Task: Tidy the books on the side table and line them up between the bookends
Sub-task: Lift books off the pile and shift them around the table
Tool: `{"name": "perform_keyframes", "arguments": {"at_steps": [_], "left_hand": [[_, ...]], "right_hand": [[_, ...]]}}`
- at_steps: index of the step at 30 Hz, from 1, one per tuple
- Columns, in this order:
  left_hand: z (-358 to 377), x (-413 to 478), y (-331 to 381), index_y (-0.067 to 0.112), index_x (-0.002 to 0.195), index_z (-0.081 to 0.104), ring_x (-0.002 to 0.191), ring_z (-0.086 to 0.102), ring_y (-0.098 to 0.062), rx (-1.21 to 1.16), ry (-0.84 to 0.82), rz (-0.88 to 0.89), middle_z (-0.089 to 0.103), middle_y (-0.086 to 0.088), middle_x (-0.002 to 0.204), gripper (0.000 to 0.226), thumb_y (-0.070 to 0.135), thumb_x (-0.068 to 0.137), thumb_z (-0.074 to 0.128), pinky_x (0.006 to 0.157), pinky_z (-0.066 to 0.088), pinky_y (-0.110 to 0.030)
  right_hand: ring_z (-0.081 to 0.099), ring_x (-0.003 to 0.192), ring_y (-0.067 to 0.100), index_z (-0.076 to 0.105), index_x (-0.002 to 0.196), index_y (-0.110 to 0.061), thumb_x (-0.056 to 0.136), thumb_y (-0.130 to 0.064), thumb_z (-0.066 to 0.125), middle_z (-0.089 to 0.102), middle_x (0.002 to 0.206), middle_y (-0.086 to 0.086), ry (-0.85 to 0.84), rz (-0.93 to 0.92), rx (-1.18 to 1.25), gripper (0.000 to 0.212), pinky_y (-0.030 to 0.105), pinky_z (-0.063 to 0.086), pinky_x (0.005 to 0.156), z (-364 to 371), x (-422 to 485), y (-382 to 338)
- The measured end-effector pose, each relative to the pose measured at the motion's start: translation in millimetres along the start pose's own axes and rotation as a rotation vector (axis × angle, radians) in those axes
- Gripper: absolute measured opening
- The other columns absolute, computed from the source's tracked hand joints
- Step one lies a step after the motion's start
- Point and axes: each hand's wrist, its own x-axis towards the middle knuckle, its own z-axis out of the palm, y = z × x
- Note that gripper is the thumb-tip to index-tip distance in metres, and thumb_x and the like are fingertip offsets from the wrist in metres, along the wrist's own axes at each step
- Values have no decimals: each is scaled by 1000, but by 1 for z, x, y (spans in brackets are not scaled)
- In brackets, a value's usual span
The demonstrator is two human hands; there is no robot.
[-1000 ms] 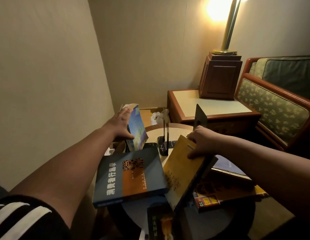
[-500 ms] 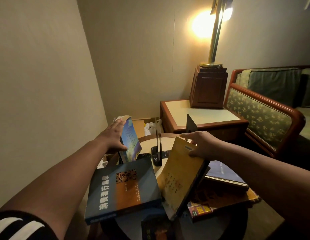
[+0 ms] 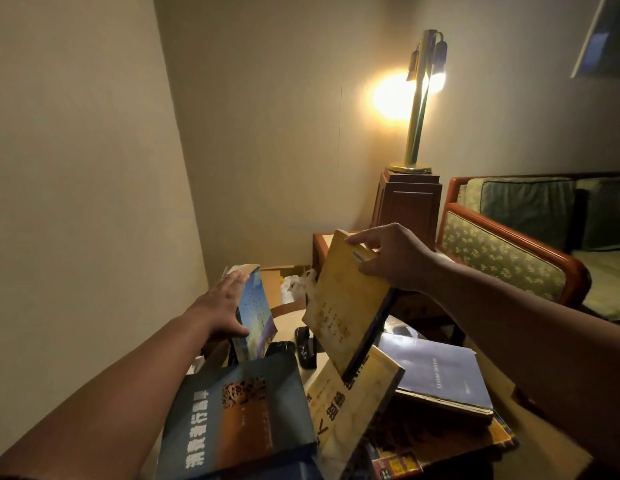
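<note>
The yellow book (image 3: 346,299) is held tilted above the side table (image 3: 287,322).
Its top corner is gripped by the right hand (image 3: 391,258), fingers curled over the edge. The blue book (image 3: 256,313) is clasped upright by the left hand (image 3: 222,303), straight fingers behind, thumb in front. The bookend (image 3: 306,346) (dark, half hidden behind the yellow book) is barely made out.

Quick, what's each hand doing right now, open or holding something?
Left hand: holds the upright blue book, thumb in front.
Right hand: grips the yellow book by its top edge.
</note>
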Motion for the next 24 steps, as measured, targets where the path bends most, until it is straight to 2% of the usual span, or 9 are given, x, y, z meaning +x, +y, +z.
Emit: {"name": "perform_keyframes", "arguments": {"at_steps": [3,6,7,10,13,15,18,22,24], "left_hand": [[-4,0,2,20,157,-8,152,-3,-19,-5,17,5,-11,0,165,125,49,70,77,120,22,-40],[-7,2,-1,20,157,-8,152,-4,-18,3,6,6,-12,0,165,126,49,70,78,121,21,-41],[-7,2,-1,21,157,-9,152,-5,-17,5,-3,4,-13,0,165,126,50,70,78,121,22,-41],[-3,1,3,24,157,-10,151,-9,-15,-17,1,-7,-16,3,164,126,50,70,78,120,22,-40],[-3,2,7,24,157,-6,152,-5,-17,-36,18,-20,-10,3,165,125,49,68,79,119,25,-46],[-6,2,10,25,156,2,152,4,-21,-72,46,-5,0,2,165,126,47,61,82,115,31,-51],[-8,0,12,28,152,13,144,26,-25,-148,128,30,21,2,158,122,42,57,87,107,42,-50],[-2,0,8,30,155,1,150,13,-23,-127,155,34,10,3,163,125,47,62,84,115,31,-51],[-2,3,7,31,155,-2,151,8,-22,-164,135,2,5,5,164,129,46,62,86,118,26,-50]], "right_hand": [[62,98,19,67,129,-30,82,-17,77,64,114,-1,-32,-7,-23,49,38,59,79,1,19,-24],[62,99,20,70,126,-26,83,-14,77,60,116,-1,-25,48,59,45,24,52,64,7,40,-40],[62,100,22,71,125,-25,83,-14,77,60,118,1,-19,71,73,44,23,50,63,13,47,-44],[60,102,22,70,125,-22,84,-13,74,61,127,5,-7,102,16,43,29,53,72,34,66,-54],[59,107,24,70,126,-17,85,-7,69,63,130,7,8,121,-20,43,30,52,79,62,82,-61],[60,111,26,70,125,-15,84,-5,66,65,128,8,10,126,-35,42,29,50,79,83,92,-64],[60,112,27,70,123,-13,83,-3,63,65,126,11,11,137,-18,42,30,53,84,115,105,-65],[57,115,25,68,127,-10,79,5,59,62,130,8,-39,183,26,52,24,46,82,150,118,-66],[57,118,26,67,128,-10,78,9,58,60,133,9,-63,200,69,55,25,47,84,167,122,-64]]}}
